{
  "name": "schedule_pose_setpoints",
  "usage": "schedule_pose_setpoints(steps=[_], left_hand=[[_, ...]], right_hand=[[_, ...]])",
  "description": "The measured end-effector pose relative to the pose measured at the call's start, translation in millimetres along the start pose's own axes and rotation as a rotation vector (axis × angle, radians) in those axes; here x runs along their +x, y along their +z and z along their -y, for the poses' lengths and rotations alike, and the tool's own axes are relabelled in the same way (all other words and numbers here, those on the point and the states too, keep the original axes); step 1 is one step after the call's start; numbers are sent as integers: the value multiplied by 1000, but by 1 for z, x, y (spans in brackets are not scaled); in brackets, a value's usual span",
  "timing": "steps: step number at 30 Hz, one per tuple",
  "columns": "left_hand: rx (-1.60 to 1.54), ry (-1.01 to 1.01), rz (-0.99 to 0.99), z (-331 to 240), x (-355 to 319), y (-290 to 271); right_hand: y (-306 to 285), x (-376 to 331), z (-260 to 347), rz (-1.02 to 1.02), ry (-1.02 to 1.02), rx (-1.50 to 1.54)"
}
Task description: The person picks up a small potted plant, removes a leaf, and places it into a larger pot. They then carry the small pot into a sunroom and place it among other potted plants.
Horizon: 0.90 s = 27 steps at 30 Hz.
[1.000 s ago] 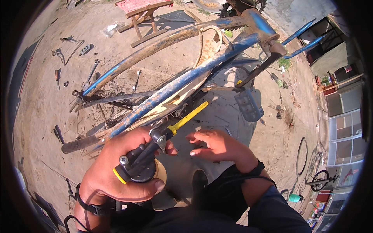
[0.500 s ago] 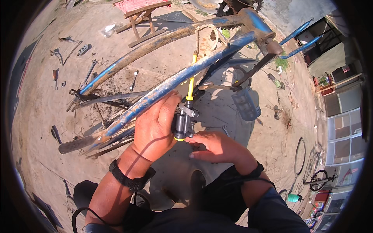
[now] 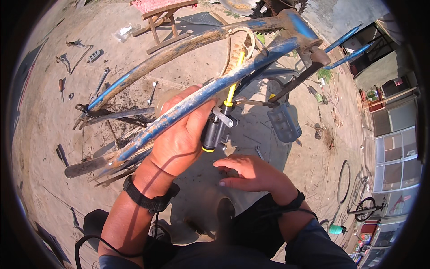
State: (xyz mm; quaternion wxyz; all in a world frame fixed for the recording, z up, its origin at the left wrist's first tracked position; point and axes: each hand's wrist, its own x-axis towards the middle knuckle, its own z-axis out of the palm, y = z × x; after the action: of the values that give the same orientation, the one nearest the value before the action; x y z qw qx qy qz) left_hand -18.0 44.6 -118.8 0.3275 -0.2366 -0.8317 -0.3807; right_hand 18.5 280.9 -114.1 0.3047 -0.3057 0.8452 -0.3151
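My left hand (image 3: pixel 181 134) is curled at the blue bike frame's tube (image 3: pixel 212 92), which crosses in front of its fingers. It is closed against a black lever fitting (image 3: pixel 214 133) with a grey lever, yellow rings and a yellow stem (image 3: pixel 232 95); the fitting looks like a pump head. The stem passes behind the tube, and the fingers' hold is partly hidden. A pale round shape (image 3: pixel 163 105), too unclear to name, shows beyond the fingers. My right hand (image 3: pixel 251 172) is open below the fitting, apart from it, thumb and fingers spread.
The muddy blue frame spans the view, with a black pedal (image 3: pixel 285 122) hanging at its right. Spanners (image 3: pixel 153 92), a screwdriver (image 3: pixel 62 89) and other tools lie on the ground to the left. A wooden stool (image 3: pixel 163 24) stands beyond; a wheel (image 3: pixel 366 208) lies far right.
My left hand has moved up, and the fitting has risen and tilted with its stem leaning right. My right fingertips have come away from the fitting's lower end.
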Motion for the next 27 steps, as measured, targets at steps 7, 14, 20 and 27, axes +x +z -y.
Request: schedule_pose_setpoints(steps=[7, 14, 20, 27], left_hand=[[74, 54, 5, 4, 3, -3], [3, -30, 46, 5, -11, 3], [-35, -98, 165, 2, -37, -2], [-75, -126, 342, -18, -60, -39]], right_hand=[[1, 0, -2, -17, -15, 2], [2, 0, -2, -36, -55, -13], [0, 0, 4, -16, -44, -12], [4, -10, 5, -12, -139, -62]])
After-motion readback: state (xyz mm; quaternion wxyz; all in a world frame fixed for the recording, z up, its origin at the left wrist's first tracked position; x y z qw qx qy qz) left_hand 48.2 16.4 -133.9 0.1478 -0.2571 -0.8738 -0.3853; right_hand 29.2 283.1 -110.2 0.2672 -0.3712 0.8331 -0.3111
